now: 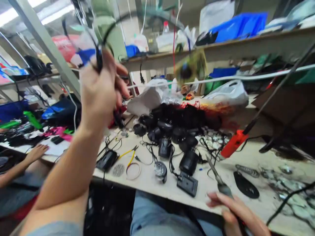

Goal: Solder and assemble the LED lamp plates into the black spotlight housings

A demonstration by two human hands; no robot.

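My left hand [100, 88] is raised high above the bench, fingers closed on a black cable [98, 60] that arcs up and over to the right; a blurred dark part [186, 70] swings at its far end. My right hand [233, 209] rests low at the bench's front edge, fingers curled around the handle of a metal-tipped tool [218, 178] that looks like a soldering iron. Between the hands lies a heap of black lamp housings [177, 127] with wires.
Yellow-handled pliers [130, 154], a wire ring [133, 171], a flat black box [187, 183] and an orange tool [232, 144] lie on the bench [152, 183]. Cluttered shelves stand behind. Another person's hand [36, 152] rests at the far left.
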